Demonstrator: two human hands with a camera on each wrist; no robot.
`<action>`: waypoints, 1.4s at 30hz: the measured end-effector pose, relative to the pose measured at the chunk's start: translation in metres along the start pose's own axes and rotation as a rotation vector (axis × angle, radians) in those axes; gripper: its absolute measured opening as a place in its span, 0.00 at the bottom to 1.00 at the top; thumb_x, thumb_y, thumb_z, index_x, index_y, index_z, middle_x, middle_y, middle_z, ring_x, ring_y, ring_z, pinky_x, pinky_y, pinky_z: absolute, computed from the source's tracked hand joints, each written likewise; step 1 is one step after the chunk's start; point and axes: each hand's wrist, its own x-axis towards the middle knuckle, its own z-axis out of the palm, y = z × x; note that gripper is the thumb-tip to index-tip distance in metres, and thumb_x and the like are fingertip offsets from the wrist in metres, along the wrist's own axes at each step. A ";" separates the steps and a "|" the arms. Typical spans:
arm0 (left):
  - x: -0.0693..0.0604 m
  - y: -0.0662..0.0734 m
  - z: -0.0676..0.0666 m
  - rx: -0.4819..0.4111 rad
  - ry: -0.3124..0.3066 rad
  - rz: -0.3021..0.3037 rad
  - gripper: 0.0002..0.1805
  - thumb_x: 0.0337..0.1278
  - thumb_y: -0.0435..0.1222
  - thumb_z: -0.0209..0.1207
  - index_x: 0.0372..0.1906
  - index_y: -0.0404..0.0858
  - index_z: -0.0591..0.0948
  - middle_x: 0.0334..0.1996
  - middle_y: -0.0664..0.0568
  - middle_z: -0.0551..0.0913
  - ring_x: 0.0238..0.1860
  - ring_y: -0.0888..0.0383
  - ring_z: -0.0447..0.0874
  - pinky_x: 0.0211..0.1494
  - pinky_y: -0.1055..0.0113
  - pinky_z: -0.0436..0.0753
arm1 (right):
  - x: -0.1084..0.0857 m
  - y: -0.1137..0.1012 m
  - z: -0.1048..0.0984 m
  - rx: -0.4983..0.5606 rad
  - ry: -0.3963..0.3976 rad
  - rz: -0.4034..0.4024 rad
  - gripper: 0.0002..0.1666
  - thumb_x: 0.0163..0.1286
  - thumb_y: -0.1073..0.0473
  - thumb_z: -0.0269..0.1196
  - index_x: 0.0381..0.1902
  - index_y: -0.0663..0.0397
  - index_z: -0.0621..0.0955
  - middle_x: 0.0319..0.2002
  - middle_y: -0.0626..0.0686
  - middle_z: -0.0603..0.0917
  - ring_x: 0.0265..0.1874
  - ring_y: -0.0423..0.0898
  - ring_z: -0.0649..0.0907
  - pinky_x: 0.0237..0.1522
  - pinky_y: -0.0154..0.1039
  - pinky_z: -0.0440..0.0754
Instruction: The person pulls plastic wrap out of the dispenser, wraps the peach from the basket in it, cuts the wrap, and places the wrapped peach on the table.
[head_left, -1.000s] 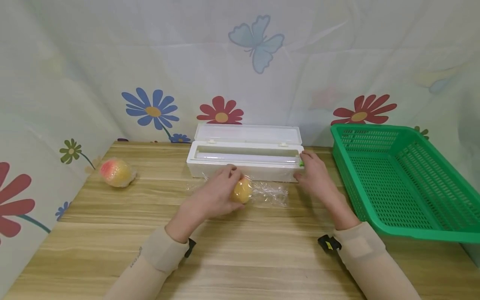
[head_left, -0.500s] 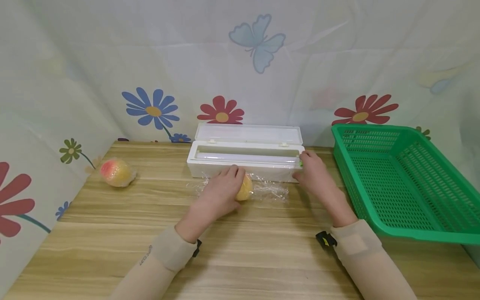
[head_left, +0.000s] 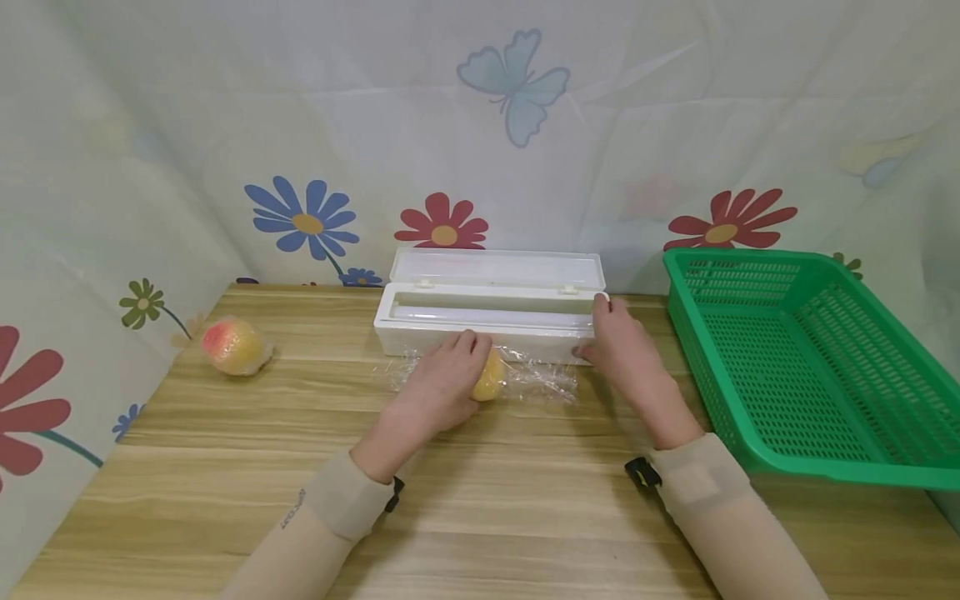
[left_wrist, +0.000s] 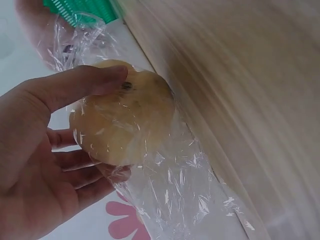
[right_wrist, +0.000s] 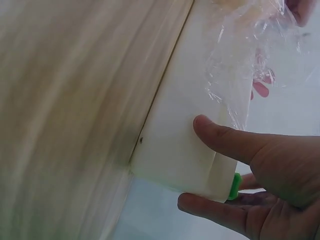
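Note:
A yellow fruit (left_wrist: 125, 120) under clear cling film (left_wrist: 175, 185) is held in my left hand (head_left: 438, 387). The thumb lies over its stem end, and the fingers curl round the far side. Crumpled film spreads to both sides of the fruit, along the front of a white cling film dispenser (head_left: 487, 333) with its lid raised. My right hand (head_left: 626, 350) grips the dispenser's right end, thumb on the front face and fingers at the end. Beside those fingers a green slider (right_wrist: 235, 186) shows in the right wrist view; the head view hides it.
A film-covered yellow and red fruit (head_left: 236, 346) lies at the table's left. At the right stands a green plastic basket (head_left: 708, 400) with slotted walls. A flower-printed curtain (head_left: 337, 125) hangs behind the wooden table (head_left: 510, 517).
My left hand has shifted slightly right over the fruit. My right hand has slid a little left on the dispenser's end, covering the green slider that showed before.

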 end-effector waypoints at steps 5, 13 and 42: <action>-0.003 -0.002 -0.005 -0.027 0.005 0.006 0.40 0.45 0.38 0.78 0.62 0.33 0.70 0.53 0.43 0.77 0.55 0.47 0.77 0.62 0.57 0.78 | 0.001 0.001 0.000 -0.024 0.012 -0.032 0.42 0.62 0.58 0.77 0.61 0.82 0.71 0.57 0.77 0.71 0.44 0.73 0.82 0.46 0.63 0.83; -0.012 -0.003 -0.013 -0.046 0.039 0.045 0.39 0.43 0.40 0.77 0.61 0.34 0.73 0.54 0.45 0.78 0.58 0.46 0.76 0.65 0.56 0.76 | 0.005 0.000 0.001 -0.042 0.008 -0.004 0.48 0.58 0.49 0.79 0.59 0.84 0.72 0.55 0.77 0.71 0.41 0.74 0.83 0.43 0.64 0.83; -0.034 -0.001 -0.054 -0.007 0.205 0.216 0.38 0.41 0.49 0.73 0.56 0.30 0.76 0.45 0.47 0.81 0.43 0.51 0.78 0.49 0.63 0.83 | 0.005 -0.004 0.012 -0.238 0.181 -0.085 0.13 0.69 0.77 0.52 0.45 0.89 0.76 0.40 0.75 0.75 0.23 0.63 0.83 0.22 0.55 0.85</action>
